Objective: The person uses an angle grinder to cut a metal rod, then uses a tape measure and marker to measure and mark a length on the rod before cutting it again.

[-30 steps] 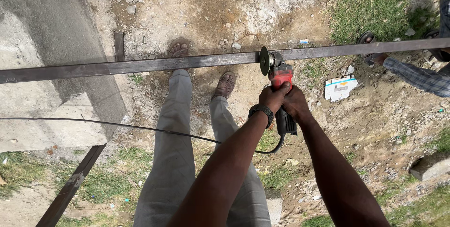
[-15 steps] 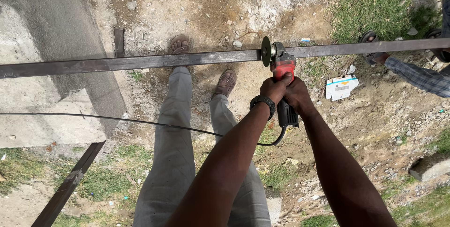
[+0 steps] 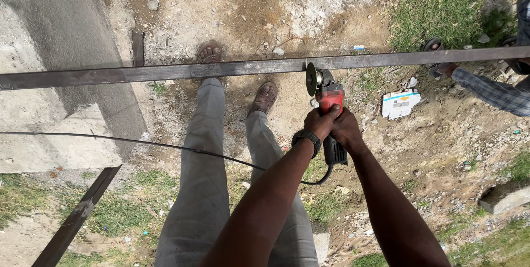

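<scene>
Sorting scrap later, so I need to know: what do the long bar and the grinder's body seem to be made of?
The bar looks like steel, bare and dull: grey-brown, rust-tinged, with straight square edges. The grinder, held in the left hand and right hand, seems to have a glossy red and black plastic body with a greyish, probably metal, head.

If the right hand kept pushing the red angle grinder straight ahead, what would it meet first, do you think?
Probably the long rusty steel bar: the right hand drives the red angle grinder forward, its disc at the bar's near edge, though contact is unclear.
</scene>
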